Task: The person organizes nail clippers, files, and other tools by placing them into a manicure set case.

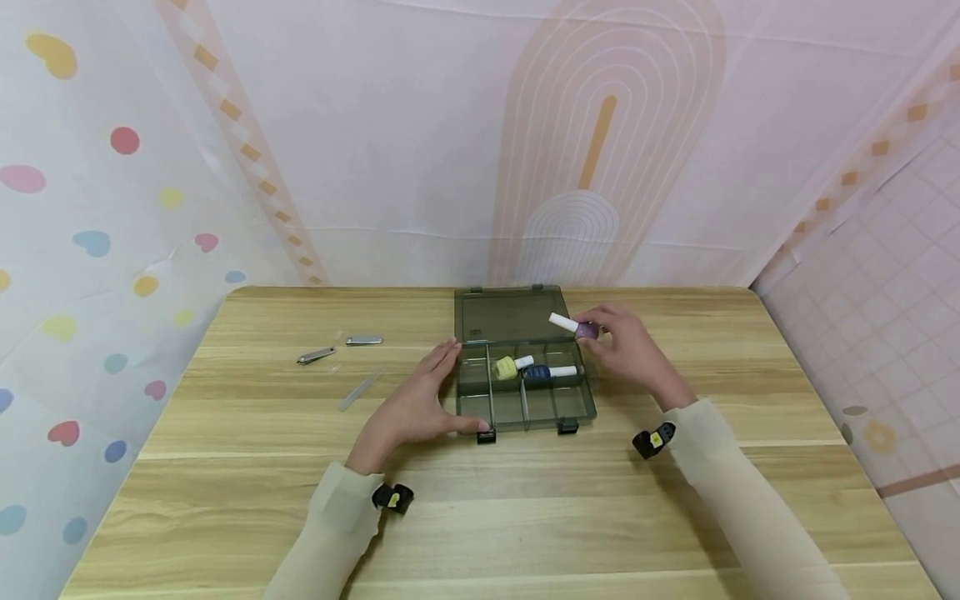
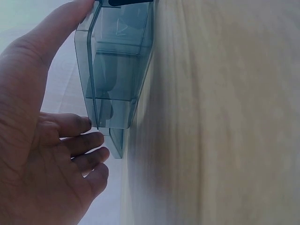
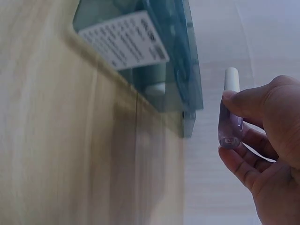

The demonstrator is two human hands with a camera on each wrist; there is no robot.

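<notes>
Two hands: working at the box [image 1: 525,392] near the table's [image 1: 225,500] far edge.
Left hand [image 1: 420,408]: lying flat with straight fingers, steadying the box's left side.
Right hand [image 1: 626,346]: pinching a purple bottle [image 1: 577,327] over the box's right side.

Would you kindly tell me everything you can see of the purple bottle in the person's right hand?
The purple bottle is a small, translucent lilac bottle with a long white cap, like nail polish. The right hand pinches its body between thumb and fingers and holds it in the air, tilted, cap pointing up and left in the head view, above the right rear edge of the open compartment box. It touches nothing but the fingers. Whether it is glass or plastic, I cannot tell.
</notes>
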